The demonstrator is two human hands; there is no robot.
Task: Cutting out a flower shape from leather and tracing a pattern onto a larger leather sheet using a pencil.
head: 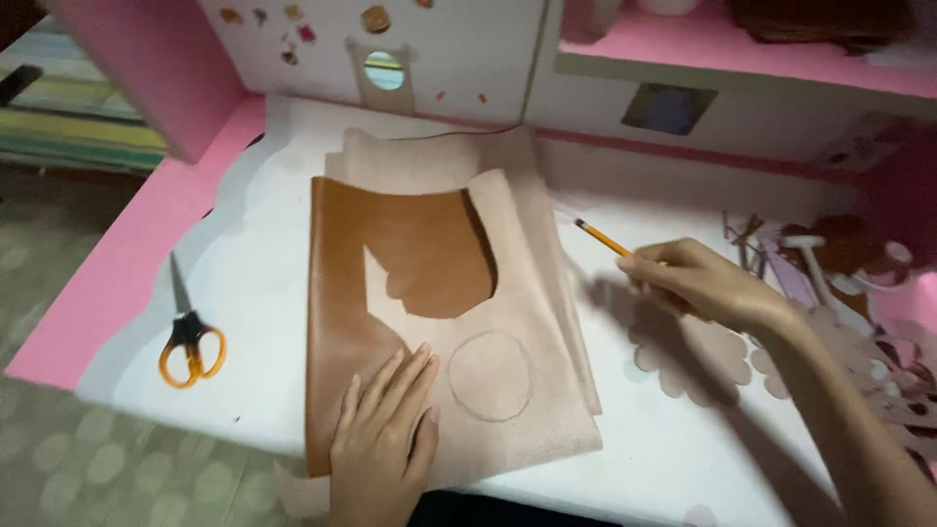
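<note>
A folded sheet of brown leather (pixel 342 293) lies on the white desk (pixel 254 254), its pale suede underside (pixel 527 322) turned up, with a pencilled circle (pixel 490 375) drawn on it. My left hand (pixel 386 434) lies flat on the sheet's near edge, fingers spread, just left of the circle. My right hand (pixel 698 283) hovers to the right of the sheet and grips an orange pencil (pixel 602 237), its tip pointing up and left, off the leather. A cut-out notch shows in the suede layer.
Orange-handled scissors (pixel 190 342) rest shut at the left of the desk. Scalloped pale cut-outs (pixel 688 361) and a heap of scraps and tools (pixel 839 263) lie at the right. A pink-edged shelf unit (pixel 683 44) stands behind.
</note>
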